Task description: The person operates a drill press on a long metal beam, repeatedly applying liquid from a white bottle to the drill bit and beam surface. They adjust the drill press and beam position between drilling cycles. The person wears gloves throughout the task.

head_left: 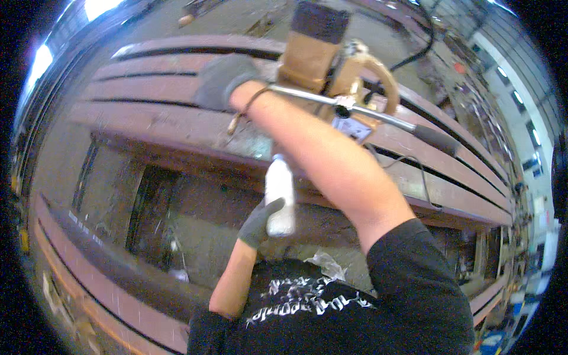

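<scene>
My left hand (260,222), in a grey glove, is closed around a white bottle (280,195) held upright in front of my chest. My right arm reaches across to the left over the bottle. At its end my gloved right hand (228,80) is blurred above the brown steel beams, at the left end of a metal handle bar (384,117); its fingers cannot be made out. This bar belongs to a tan machine (307,59) with a dark top, which looks like a portable drill. A thin brown strip crosses my right wrist, with a pale tip below it.
Long brown steel beams (165,127) run across beneath the machine, with dark gaps between them. Another beam (118,290) lies at the lower left. A dark cable (417,53) rises behind the machine. Crumpled clear plastic (327,264) shows near my shirt.
</scene>
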